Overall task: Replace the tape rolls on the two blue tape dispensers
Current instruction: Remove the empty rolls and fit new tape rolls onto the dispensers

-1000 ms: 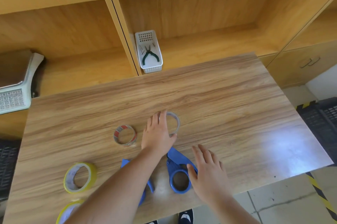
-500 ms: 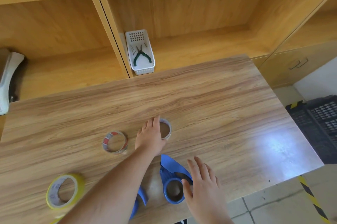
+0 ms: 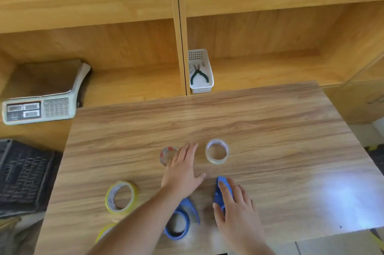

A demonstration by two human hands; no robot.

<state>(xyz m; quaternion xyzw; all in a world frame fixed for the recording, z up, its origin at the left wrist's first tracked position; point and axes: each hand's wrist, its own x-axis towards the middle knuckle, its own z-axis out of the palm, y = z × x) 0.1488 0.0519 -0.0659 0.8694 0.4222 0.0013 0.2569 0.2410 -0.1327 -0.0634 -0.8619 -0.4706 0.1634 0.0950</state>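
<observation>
Two blue tape dispensers lie near the table's front edge. My right hand (image 3: 234,209) lies over the right dispenser (image 3: 223,187), thumb along its left side, covering its ring. The left dispenser (image 3: 180,222) lies free, partly under my left forearm. My left hand (image 3: 182,171) is flat and open on the wood, its fingertips over the edge of a small clear roll with a red core (image 3: 166,154). A wider clear roll (image 3: 217,152) stands apart to the right of that hand. A yellow tape roll (image 3: 121,196) lies at the left. A second yellow roll (image 3: 105,232) peeks from under my forearm.
The wooden table (image 3: 270,130) stands against wooden shelving. A white basket with pliers (image 3: 200,72) sits on the shelf just beyond the table. A weighing scale (image 3: 39,105) is at the left, a black crate (image 3: 22,175) below it.
My left hand has left the wider clear roll and shifted left toward the red-core roll. My right hand has come down onto the right dispenser. The view has tilted up.
</observation>
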